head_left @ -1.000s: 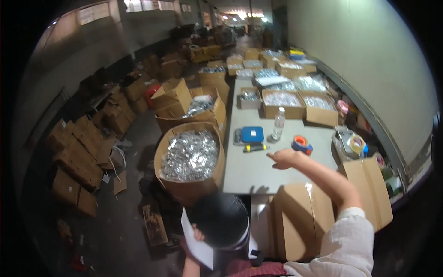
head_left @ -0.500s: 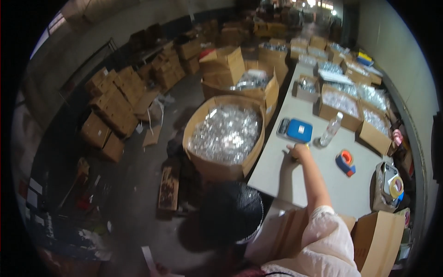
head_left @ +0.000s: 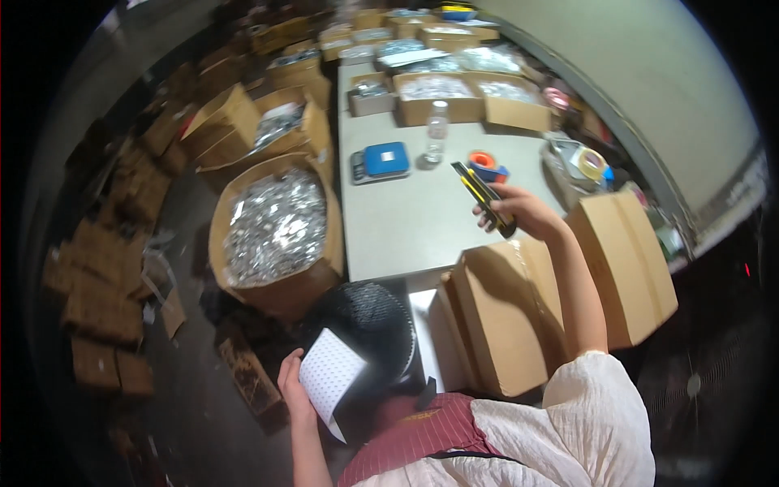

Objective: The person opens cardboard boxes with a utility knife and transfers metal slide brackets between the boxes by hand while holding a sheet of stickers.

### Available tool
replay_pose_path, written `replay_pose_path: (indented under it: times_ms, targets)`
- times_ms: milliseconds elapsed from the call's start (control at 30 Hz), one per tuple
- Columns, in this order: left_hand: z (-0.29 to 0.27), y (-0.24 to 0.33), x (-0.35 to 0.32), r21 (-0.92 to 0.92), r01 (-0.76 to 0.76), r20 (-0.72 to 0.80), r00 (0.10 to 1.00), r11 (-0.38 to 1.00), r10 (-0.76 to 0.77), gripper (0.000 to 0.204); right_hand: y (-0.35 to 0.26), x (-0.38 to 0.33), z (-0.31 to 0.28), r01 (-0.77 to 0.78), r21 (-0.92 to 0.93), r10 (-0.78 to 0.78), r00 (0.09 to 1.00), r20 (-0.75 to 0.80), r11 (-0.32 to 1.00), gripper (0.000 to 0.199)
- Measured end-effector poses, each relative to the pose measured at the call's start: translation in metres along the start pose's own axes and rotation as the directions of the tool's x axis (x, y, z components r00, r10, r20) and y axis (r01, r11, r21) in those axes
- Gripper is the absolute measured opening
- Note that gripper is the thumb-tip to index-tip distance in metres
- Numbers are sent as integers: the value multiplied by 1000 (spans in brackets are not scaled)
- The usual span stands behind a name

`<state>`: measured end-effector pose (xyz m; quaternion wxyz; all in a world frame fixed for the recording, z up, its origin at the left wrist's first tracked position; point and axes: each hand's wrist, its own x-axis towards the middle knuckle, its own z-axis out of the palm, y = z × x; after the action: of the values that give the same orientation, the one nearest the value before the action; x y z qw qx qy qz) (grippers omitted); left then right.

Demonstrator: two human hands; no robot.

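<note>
In my right hand (head_left: 527, 213) is a black and yellow utility knife (head_left: 484, 200), gripped above the near right part of the table (head_left: 389, 231). My left hand (head_left: 294, 385) holds a white sheet (head_left: 331, 375) printed with rows of small marks, low at the left in front of a black round stool (head_left: 365, 321). Close beyond the knife lies a blue tape dispenser with an orange roll (head_left: 487, 165). A clear bottle (head_left: 436, 134) stands upright farther back, beside a small scale with a blue top (head_left: 381, 162).
Closed cardboard boxes (head_left: 503, 316) stand between me and the table, with another carton (head_left: 625, 268) to their right. Left of the table is a large open carton (head_left: 217, 243) full of shiny clear packets. Open boxes of packets (head_left: 442, 114) line the table's far side.
My right hand has lifted off the table near the scale and come back rightward, now holding the utility knife. My left hand has risen into view with the sheet. The view has turned right.
</note>
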<state>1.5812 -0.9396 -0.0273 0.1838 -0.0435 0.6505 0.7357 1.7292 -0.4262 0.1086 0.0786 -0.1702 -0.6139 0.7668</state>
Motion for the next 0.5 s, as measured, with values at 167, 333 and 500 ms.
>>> replay_pose_path:
  times_ms: [167,333,500]
  targets:
    - [50,1,27,41,73,321,944,997,-82,21,18,-130,7,-131,-435,-83,894,-440,891,33]
    - [66,-2,41,60,205,463,861,977,-209,26,27,-162,45,-460,-664,-140,751,-645,589,34]
    - [62,-24,46,-34,246,519,833,969,-193,29,47,-149,38,-500,-815,-263,777,-572,293,38]
